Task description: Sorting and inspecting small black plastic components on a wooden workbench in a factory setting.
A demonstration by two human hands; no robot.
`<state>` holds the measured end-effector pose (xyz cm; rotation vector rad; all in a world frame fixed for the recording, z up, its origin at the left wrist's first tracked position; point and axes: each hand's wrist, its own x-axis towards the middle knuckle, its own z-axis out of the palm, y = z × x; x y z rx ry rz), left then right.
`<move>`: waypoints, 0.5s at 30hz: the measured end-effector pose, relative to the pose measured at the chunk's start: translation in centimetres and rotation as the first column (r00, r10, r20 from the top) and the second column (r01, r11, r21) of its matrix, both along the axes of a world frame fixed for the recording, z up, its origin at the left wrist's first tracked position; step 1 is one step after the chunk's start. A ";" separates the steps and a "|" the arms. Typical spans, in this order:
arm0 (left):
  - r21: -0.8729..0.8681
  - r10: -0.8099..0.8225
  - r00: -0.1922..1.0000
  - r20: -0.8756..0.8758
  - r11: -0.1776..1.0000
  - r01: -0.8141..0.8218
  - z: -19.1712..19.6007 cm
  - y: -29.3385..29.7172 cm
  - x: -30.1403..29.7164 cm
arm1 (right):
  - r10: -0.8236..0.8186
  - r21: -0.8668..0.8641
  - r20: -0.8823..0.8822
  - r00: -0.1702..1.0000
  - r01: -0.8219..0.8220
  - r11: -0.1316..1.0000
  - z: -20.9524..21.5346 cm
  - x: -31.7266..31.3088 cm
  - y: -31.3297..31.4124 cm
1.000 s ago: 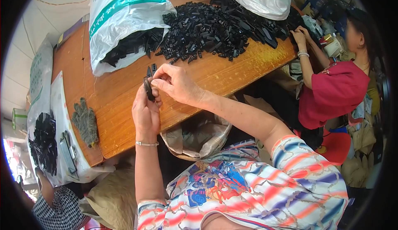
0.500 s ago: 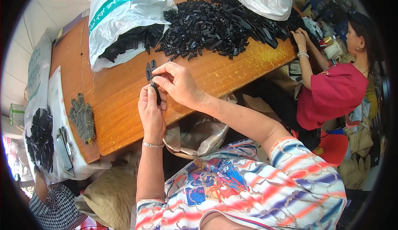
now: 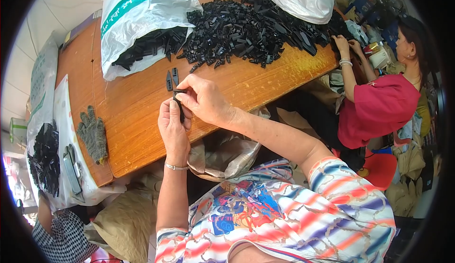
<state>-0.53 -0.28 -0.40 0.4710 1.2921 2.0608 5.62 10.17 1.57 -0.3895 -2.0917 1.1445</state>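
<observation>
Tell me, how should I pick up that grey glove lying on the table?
Pinch the grey glove at its cuff end near the wooden table edge, coming from above. It lies flat and limp with fingers pointing away, so the bunched cuff probably gives the thickest bit to grab, and nothing sits on it.

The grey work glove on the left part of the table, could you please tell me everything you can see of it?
The grey work glove looks like knitted fabric, limp and a little crumpled, so it may be a pair stacked together. It lies flat near the left end of the wooden table, fingers pointing away from the person, close to the near edge. No hand touches it. A white plastic sheet hangs just to its left.
</observation>
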 end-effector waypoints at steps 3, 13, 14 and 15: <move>0.021 0.102 0.990 0.098 0.994 -0.105 0.1 0.5 0.5 | 0.001 0.203 0.074 0.997 -0.016 0.979 -0.2 0.2 -0.3; -0.058 0.199 0.975 0.098 0.979 -0.194 -1.6 1.4 0.5 | 0.090 0.248 0.247 0.965 -0.153 0.957 -1.4 -0.2 -0.1; -0.052 0.224 0.971 0.086 0.974 -0.220 -1.5 1.6 0.4 | 0.086 0.206 0.215 0.973 -0.131 0.970 -1.4 -0.3 -0.3; -0.054 0.218 0.972 0.089 0.975 -0.214 -1.4 1.8 0.3 | 0.060 0.187 0.204 0.977 -0.099 0.977 -1.5 -0.4 -0.5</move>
